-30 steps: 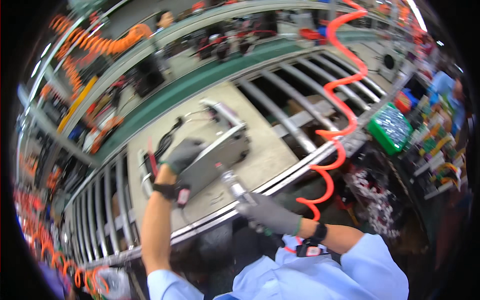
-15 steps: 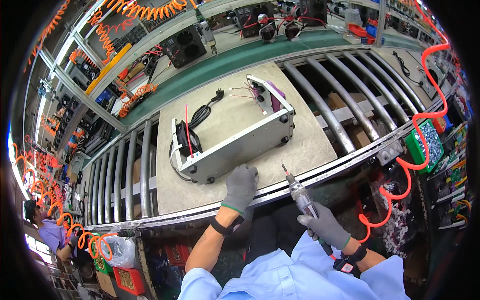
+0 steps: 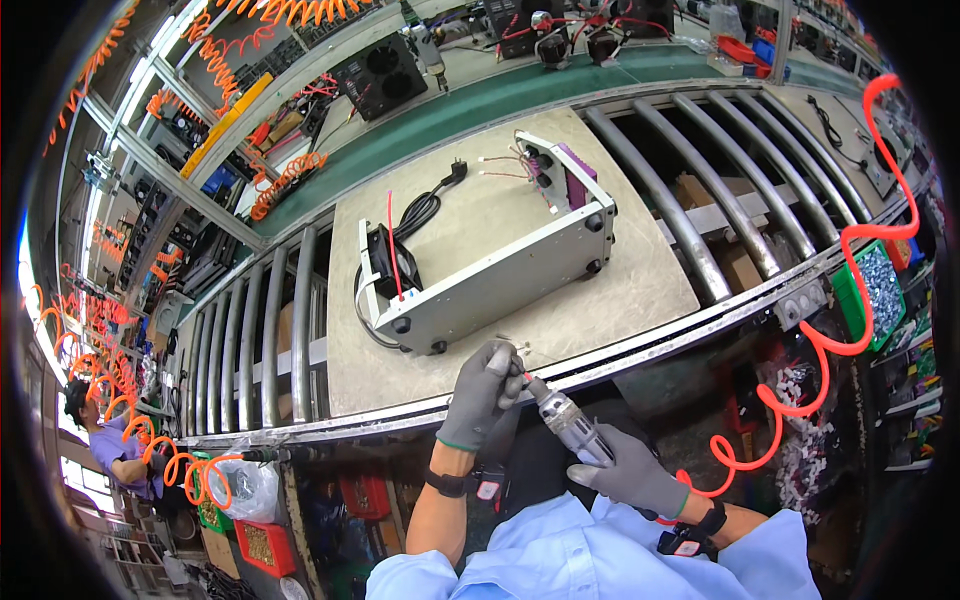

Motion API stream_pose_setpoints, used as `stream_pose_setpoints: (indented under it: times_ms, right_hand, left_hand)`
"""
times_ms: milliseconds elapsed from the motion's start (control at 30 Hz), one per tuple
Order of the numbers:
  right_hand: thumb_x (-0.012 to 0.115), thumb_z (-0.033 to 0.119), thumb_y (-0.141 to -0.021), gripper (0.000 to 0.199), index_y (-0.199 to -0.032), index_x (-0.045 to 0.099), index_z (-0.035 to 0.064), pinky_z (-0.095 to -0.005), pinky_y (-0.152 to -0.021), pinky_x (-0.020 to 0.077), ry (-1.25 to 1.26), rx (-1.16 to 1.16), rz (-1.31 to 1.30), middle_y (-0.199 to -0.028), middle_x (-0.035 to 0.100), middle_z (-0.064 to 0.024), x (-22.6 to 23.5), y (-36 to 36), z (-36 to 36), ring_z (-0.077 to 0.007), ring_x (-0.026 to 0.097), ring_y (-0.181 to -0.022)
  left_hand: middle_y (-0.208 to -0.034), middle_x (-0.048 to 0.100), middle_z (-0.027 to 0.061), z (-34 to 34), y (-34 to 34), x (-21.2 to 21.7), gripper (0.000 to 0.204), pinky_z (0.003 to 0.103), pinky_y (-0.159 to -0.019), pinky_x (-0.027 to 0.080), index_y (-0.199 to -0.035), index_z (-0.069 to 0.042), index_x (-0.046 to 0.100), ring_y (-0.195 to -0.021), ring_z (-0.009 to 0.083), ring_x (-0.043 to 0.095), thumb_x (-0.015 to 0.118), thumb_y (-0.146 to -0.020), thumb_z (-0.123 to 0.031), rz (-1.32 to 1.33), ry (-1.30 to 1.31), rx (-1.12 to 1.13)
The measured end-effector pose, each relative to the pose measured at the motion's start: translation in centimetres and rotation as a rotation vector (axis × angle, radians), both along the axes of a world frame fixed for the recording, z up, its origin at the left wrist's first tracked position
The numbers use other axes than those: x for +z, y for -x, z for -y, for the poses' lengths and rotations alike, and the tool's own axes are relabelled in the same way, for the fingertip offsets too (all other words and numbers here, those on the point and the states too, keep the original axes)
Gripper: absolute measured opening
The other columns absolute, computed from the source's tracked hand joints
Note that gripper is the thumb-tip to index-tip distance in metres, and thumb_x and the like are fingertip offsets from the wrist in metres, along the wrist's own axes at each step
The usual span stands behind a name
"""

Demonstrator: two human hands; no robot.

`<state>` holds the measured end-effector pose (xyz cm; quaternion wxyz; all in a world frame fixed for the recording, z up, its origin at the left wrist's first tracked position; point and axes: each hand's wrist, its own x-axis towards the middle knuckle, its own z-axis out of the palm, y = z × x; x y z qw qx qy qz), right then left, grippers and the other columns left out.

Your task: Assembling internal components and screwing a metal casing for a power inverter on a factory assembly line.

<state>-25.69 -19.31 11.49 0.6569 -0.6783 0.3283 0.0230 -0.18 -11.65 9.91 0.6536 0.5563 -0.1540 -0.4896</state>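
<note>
In my gloved right hand [image 3: 632,468] is an air screwdriver [image 3: 572,424], its tip angled up and left toward my other hand. The fingertips of my gloved left hand [image 3: 482,395] are pinched together right at the driver's bit; what they hold is too small to make out. Just beyond them, a few small screws [image 3: 524,348] lie on the pale board [image 3: 640,290]. A grey metal chassis [image 3: 510,283] rests on that board with its round black feet toward me. Attached to it are a black fan [image 3: 398,258], a purple part [image 3: 578,182] and loose wires [image 3: 510,160].
Metal rollers [image 3: 690,235] flank the board on both sides. An orange coiled air hose [image 3: 780,400] hangs at the right, near a green bin of screws [image 3: 870,290]. A red bin [image 3: 262,548] stands lower left. Another person [image 3: 120,445] is at the far left.
The driver has swung left, bringing its bit to my left fingertips. My left hand has come off the chassis edge into a pinch, and small screws now show on the board.
</note>
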Motion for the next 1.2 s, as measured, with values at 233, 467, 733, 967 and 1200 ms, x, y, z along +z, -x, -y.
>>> stream_pose_setpoints:
  times_ms: [233,467,733,967,1200]
  right_hand:
    - [0.080,0.031,-0.085,0.046,-0.116,0.062,0.0034,-0.0325,-0.066,0.0514,0.005,0.059,0.032,-0.089,0.063,-0.0057,-0.7,-1.0,-1.1,-0.0132,0.061,-0.072]
    - [0.075,0.027,-0.092,0.037,-0.119,0.059,0.0056,-0.0260,-0.050,0.0488,-0.445,0.132,-0.047,-0.075,0.061,-0.0032,-0.2,-1.0,-0.2,-0.0092,0.059,-0.056]
    - [0.074,0.030,-0.094,0.038,-0.117,0.058,0.0060,-0.0259,-0.047,0.0487,-0.310,-0.049,-0.040,-0.072,0.059,-0.0007,-0.5,-1.5,-0.2,-0.0074,0.058,-0.054]
    - [0.073,0.031,-0.095,0.038,-0.118,0.057,0.0051,-0.0255,-0.048,0.0489,-0.219,-0.090,0.013,-0.076,0.059,-0.0015,0.2,-2.6,1.3,-0.0069,0.058,-0.056]
    - [0.072,0.032,-0.095,0.045,-0.124,0.056,0.0019,-0.0251,-0.048,0.0491,-0.232,-0.011,0.108,-0.078,0.059,-0.0024,2.3,-5.7,0.9,-0.0071,0.057,-0.056]
  left_hand:
    - [-0.082,0.061,0.0016,-3.1,-0.7,-2.4,0.026,0.021,-0.054,0.041,-0.107,-0.003,0.061,-0.059,0.0071,0.051,0.061,-0.107,-0.029,-0.047,0.098,0.070]
    - [-0.084,0.065,0.0026,-4.3,-0.7,-3.8,0.025,0.020,-0.056,0.043,-0.112,-0.002,0.062,-0.061,0.0066,0.054,0.062,-0.106,-0.026,-0.103,0.161,0.056]
    - [-0.103,0.071,0.0109,-0.1,-1.3,-2.8,0.022,0.032,-0.063,0.055,-0.121,-0.006,0.067,-0.073,0.0193,0.069,0.058,-0.103,-0.015,0.964,-0.256,0.091]
    - [-0.098,0.064,0.0149,3.4,-4.1,-3.4,0.036,0.049,-0.073,0.057,-0.119,-0.008,0.062,-0.089,0.0391,0.068,0.060,-0.085,0.002,1.775,-0.437,-0.266]
    - [-0.101,0.068,0.0182,-1.6,-4.4,2.1,0.027,0.045,-0.076,0.056,-0.116,-0.005,0.067,-0.089,0.0360,0.069,0.066,-0.089,-0.001,1.487,-0.212,-0.038]
